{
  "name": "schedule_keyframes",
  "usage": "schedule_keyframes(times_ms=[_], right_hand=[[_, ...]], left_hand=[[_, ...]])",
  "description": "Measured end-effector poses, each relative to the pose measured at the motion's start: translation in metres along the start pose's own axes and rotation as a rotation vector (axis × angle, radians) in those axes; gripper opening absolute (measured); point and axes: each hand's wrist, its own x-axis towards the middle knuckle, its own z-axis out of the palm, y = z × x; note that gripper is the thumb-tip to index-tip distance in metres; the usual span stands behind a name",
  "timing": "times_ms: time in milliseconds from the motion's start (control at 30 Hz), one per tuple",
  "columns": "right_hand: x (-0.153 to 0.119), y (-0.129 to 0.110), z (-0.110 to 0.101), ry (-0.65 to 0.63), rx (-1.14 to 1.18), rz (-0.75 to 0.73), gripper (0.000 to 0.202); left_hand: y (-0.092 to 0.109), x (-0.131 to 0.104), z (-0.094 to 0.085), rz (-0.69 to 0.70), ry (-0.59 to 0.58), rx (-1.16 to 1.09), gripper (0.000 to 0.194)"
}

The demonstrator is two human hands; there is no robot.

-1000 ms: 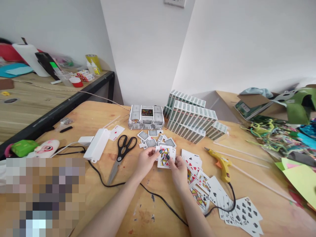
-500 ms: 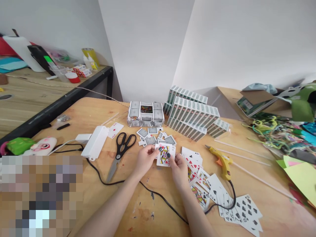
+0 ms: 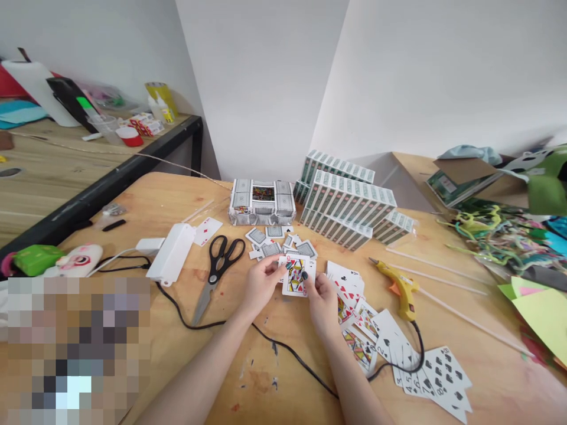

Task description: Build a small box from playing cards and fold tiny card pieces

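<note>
Face-up playing cards (image 3: 295, 282), a red queen on top, are held between my two hands over the middle of the table. My left hand (image 3: 262, 284) pinches their left side, thumb on the face. From the right, my right hand (image 3: 322, 300) grips the other edge, its thumb also on the front. Just beyond lie cut card pieces (image 3: 274, 233), mostly back side up. Behind them stands a box-like piece built of cards (image 3: 263, 202). Loose cards (image 3: 343, 277) spread out right of my right hand, and black-handled scissors (image 3: 213, 277) lie open to the left.
A yellow glue gun (image 3: 401, 289) rests at the right, its black cord (image 3: 287, 351) crossing the table under my forearms. Stacked card boxes (image 3: 345, 203) stand at the back. A white power strip (image 3: 172, 255) and a single card (image 3: 207, 230) are left of the scissors.
Both hands keep hold of the cards in nearly the same place. The view has shifted very slightly; nothing else has visibly moved.
</note>
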Motion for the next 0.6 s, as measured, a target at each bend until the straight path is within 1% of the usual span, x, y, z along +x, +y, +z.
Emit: schedule_keyframes(times_ms=[100,233,433,600], right_hand=[[0.0,-0.0002,-0.0003,0.007,-0.021,-0.01,0.031],[-0.0003,0.0,-0.0009,0.013,-0.043,-0.016,0.032],[0.0004,0.0018,-0.0017,0.007,-0.091,-0.028,0.031],[0.002,0.0048,-0.0026,0.005,-0.1,-0.026,0.03]], left_hand=[[-0.0034,0.002,-0.001,0.01,0.008,0.003,0.028],[-0.0069,0.0039,-0.0023,0.042,-0.013,0.042,0.023],[-0.0042,0.0031,-0.0014,0.04,-0.026,0.093,0.017],[-0.0032,0.0023,-0.0007,0.032,-0.019,0.107,0.018]])
